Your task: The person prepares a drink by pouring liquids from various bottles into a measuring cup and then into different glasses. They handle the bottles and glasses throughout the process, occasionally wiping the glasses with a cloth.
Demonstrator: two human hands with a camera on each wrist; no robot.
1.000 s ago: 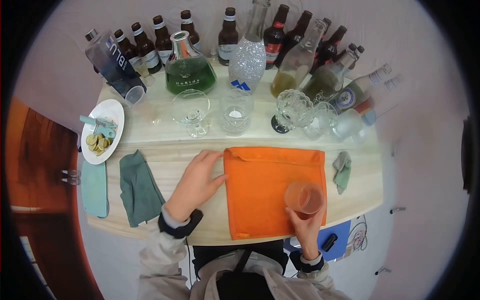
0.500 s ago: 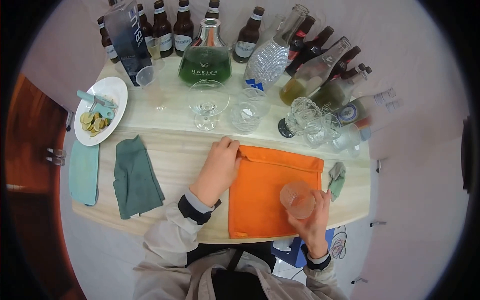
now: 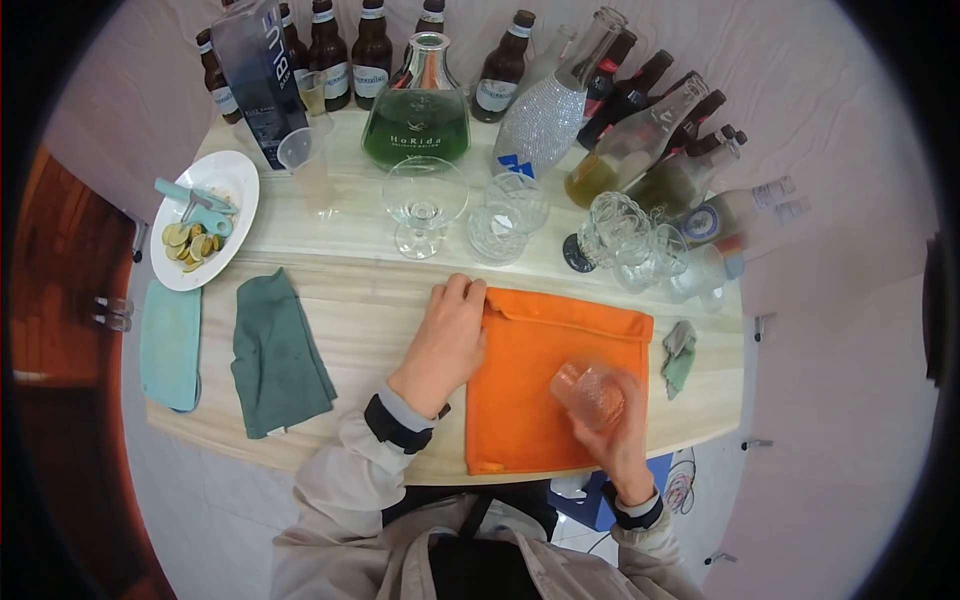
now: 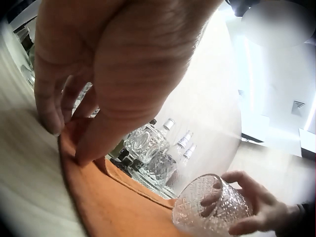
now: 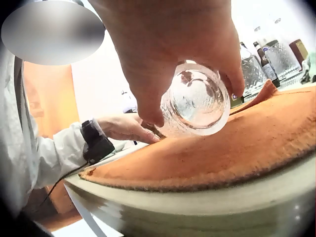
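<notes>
The left hand (image 3: 445, 345) pinches the upper left corner of an orange cloth (image 3: 520, 400) lying flat on the table. In the left wrist view its thumb presses on the cloth (image 4: 118, 207) and its fingers bend down at the cloth's edge. Over the cloth's right part, the right hand (image 3: 622, 430) grips a clear patterned glass (image 3: 590, 392) between thumb and fingers, tilted with its mouth to the left. The right wrist view shows the round base of the glass (image 5: 197, 103); whether the glass touches the cloth, I cannot tell.
Stemmed and cut glasses (image 3: 420, 205) stand behind the cloth, with a green decanter (image 3: 415, 130) and several bottles further back. At left are a folded dark green cloth (image 3: 280, 355) and a plate (image 3: 243, 225) of lime slices. A small rag (image 3: 679, 360) lies at right.
The left hand has come from beside the orange cloth onto its corner and taken hold there. In the right hand the glass has tipped over to the left. The head view has shifted.
</notes>
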